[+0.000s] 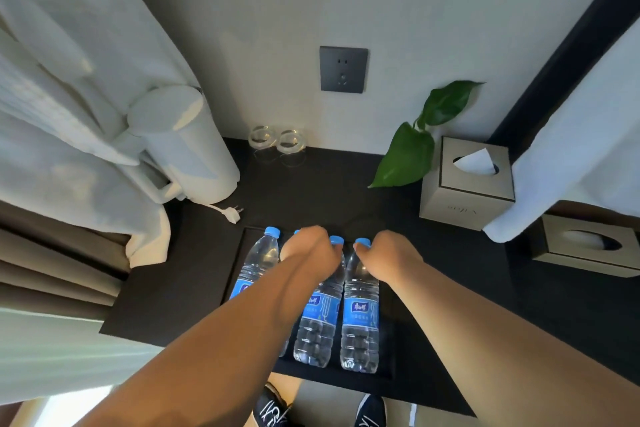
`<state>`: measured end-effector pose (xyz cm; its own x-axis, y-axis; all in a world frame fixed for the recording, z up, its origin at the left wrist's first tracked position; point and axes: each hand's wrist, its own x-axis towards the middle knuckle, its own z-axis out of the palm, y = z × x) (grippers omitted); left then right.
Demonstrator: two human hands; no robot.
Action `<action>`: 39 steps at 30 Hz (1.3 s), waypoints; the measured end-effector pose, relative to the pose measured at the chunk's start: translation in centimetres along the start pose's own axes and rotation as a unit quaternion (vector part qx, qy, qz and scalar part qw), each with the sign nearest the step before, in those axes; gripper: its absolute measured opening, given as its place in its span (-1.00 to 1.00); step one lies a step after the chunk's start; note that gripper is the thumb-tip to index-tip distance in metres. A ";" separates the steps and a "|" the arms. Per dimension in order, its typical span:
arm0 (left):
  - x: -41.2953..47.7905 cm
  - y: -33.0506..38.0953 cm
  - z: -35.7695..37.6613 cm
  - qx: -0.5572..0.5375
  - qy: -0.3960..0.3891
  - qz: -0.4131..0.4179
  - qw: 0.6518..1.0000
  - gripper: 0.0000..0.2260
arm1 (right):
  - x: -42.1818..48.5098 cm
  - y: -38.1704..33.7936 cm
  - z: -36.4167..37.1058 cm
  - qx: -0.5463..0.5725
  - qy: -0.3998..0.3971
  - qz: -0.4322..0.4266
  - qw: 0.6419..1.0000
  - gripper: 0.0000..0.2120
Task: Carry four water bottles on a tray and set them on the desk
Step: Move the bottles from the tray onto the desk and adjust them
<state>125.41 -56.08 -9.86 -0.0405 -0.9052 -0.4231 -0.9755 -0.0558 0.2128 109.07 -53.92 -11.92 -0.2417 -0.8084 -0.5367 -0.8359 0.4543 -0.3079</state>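
The black tray [239,263] sits on the dark desk [450,253], close to its near edge, with four water bottles standing in it in a row, all clear plastic with blue caps and blue labels. The leftmost bottle [258,263] stands free of both hands. The left hand [310,250] reaches over the next two: the second bottle [296,233] shows only a sliver of blue cap past the knuckles, and the third bottle [320,319] has its cap peeking out at the fingertips. The fingers are curled down over those tops, but I cannot tell from here whether they are really gripping either neck. The right hand [388,255] is closed around the neck of the rightmost bottle [360,319], just under the cap, thumb and fingers pinching it. Behind the tray, a white electric kettle [183,146] stands at the left with its plug [232,213] lying loose on the desk, two upturned glasses [277,144] sit against the wall below a dark wall socket [343,69], and a leafy plant [415,146] leans beside a beige tissue box [467,184]. A white robe [69,97] hangs at the left.
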 end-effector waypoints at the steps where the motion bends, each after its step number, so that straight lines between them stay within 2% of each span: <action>1: 0.4 0.2 0.2 0.005 -0.002 -0.012 1.000 -0.69 | 0.3 0.0 -0.1 0.004 -0.003 -0.001 1.000 -0.57; 6: 1.6 0.9 0.8 -0.004 0.020 -0.042 0.999 -0.69 | 1.4 -0.3 0.0 0.002 -0.036 0.020 0.999 -0.49; 14: 2.9 1.1 0.1 -0.041 -0.057 -0.022 0.997 -0.71 | 1.8 -0.4 0.4 0.084 -0.051 0.034 0.995 -0.54; 19: 2.5 0.4 -2.7 -0.082 -0.052 0.028 0.995 -0.61 | 0.6 -1.2 -1.9 0.087 -0.023 -0.002 0.996 -0.57; 22: 2.0 -0.1 -5.3 -0.095 -0.038 0.062 0.993 -0.52 | -0.9 -1.7 -4.6 0.092 0.023 -0.046 0.994 -0.57; 24: 1.6 -0.3 -7.0 -0.101 -0.030 0.085 0.991 -0.55 | -2.1 -2.2 -6.3 0.099 0.058 -0.066 0.991 -0.59; 28: 1.1 0.1 -10.5 -0.084 0.051 0.139 0.985 -0.64 | -4.1 -4.2 -9.3 0.072 0.128 -0.120 0.982 -0.71; 31: 1.3 0.8 -13.4 -0.085 0.118 0.128 0.981 -0.67 | -4.9 -5.7 -11.1 0.027 0.171 -0.166 0.971 -0.74; 34: 2.1 1.1 -15.9 -0.103 0.166 0.135 0.972 -0.68 | -4.6 -7.1 -13.5 0.033 0.206 -0.172 0.963 -0.76; 39: 5.2 1.6 -18.7 -0.135 0.222 0.189 0.947 -0.67 | -2.6 -9.8 -16.7 -0.002 0.205 -0.222 0.953 -0.83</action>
<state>127.64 -68.72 4.73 -0.2222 -0.9665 0.1285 -0.8158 0.2565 0.5183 109.69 -62.53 5.60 -0.0352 -0.9994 -0.0012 -0.9023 0.0323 -0.4299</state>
